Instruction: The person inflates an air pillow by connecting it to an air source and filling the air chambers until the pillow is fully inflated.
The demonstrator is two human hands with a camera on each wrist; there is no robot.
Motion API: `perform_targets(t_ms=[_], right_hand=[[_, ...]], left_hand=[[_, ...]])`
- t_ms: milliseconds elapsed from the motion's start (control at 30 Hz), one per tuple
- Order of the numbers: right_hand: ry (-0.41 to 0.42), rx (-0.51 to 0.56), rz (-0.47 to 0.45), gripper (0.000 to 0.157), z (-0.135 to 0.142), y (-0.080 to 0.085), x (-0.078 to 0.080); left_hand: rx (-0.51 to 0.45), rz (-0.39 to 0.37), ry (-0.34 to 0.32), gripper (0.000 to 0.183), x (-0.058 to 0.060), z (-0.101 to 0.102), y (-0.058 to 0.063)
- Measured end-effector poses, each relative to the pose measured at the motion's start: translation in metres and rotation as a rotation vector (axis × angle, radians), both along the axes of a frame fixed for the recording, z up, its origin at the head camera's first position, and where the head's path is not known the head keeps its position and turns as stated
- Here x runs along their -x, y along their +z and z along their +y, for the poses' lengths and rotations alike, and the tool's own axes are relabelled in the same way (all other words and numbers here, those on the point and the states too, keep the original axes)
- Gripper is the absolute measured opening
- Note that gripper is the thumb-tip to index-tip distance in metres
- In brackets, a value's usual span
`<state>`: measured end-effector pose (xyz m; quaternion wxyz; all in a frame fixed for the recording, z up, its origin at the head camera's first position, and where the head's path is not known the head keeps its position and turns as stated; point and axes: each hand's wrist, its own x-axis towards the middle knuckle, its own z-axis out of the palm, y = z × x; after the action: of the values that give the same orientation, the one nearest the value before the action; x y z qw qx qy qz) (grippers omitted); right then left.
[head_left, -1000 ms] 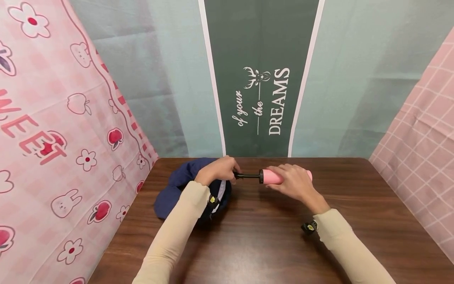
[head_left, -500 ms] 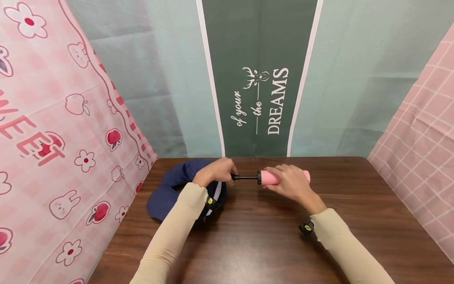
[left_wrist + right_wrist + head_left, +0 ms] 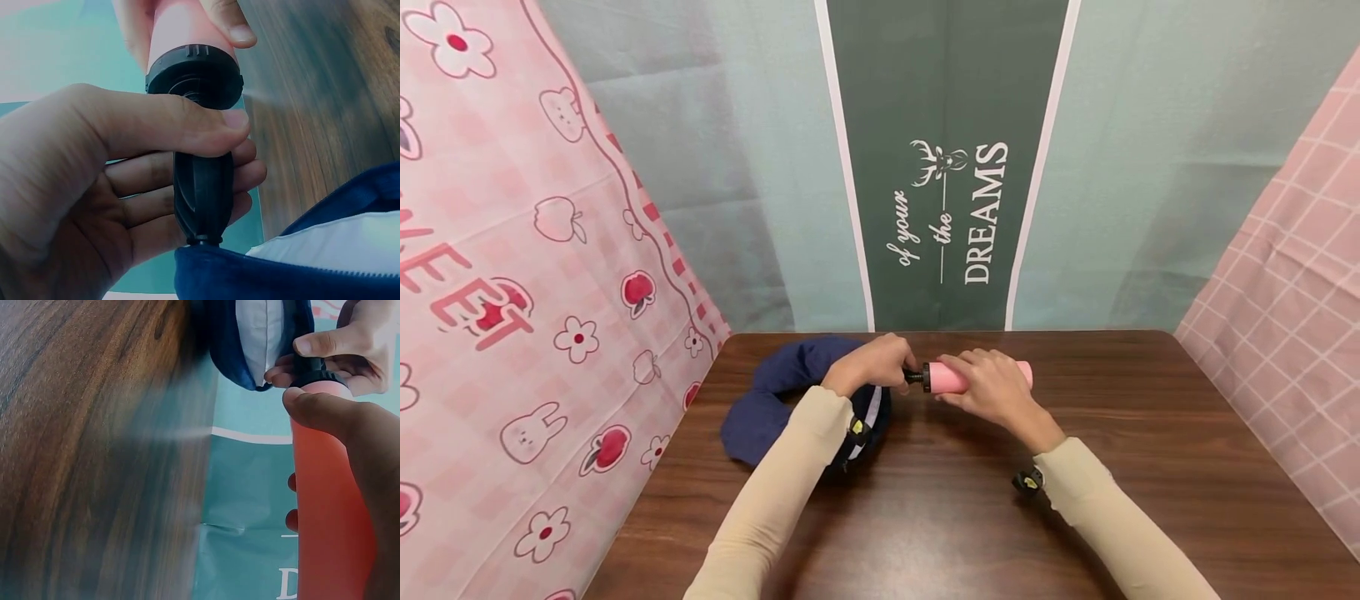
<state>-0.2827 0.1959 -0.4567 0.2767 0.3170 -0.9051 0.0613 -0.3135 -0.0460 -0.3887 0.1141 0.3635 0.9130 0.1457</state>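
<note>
A hand pump with a pink barrel (image 3: 942, 378) lies level across the two hands above the table. My right hand (image 3: 994, 385) grips the barrel, thumb toward its black collar (image 3: 195, 72). My left hand (image 3: 877, 363) holds the black end piece (image 3: 204, 194), with the thumb across it and fingers behind. In the left wrist view, the tip of that piece meets the edge of a navy U-shaped neck pillow (image 3: 758, 423); whether it is inserted cannot be seen. An unzipped side of the pillow shows white lining (image 3: 337, 244). Little of the pump's rod shows now.
The brown wooden table (image 3: 955, 517) carries the pillow at its back left. A green printed cloth (image 3: 951, 83) hangs behind it. Pink patterned cloths hang at the left (image 3: 587, 275) and the right (image 3: 1292, 317).
My right hand has moved left with the barrel, closing the gap to my left hand, so the rod has slid in. The pillow and left hand have shifted slightly.
</note>
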Motion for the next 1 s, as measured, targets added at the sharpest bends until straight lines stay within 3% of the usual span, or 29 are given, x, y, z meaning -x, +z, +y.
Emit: perform_targets(t_ms=[400,633,867,1000], right_hand=[[0.005,0.026,-0.039,0.067,0.012,-0.001,0.0],[-0.017,0.047,-0.072,0.067,0.034,-0.001,0.002],[-0.054,0.061,-0.079,0.066,0.056,-0.002,0.003],[-0.035,0.06,-0.063,0.066,0.049,-0.004,0.0]], left_hand=[[0.002,-0.025,0.028,0.032,-0.001,-0.01,0.0],[0.003,-0.065,0.053,0.037,0.003,-0.026,0.0],[0.02,-0.043,0.095,0.037,0.002,-0.041,0.001],[0.024,-0.003,0.041,0.033,0.001,-0.036,-0.003]])
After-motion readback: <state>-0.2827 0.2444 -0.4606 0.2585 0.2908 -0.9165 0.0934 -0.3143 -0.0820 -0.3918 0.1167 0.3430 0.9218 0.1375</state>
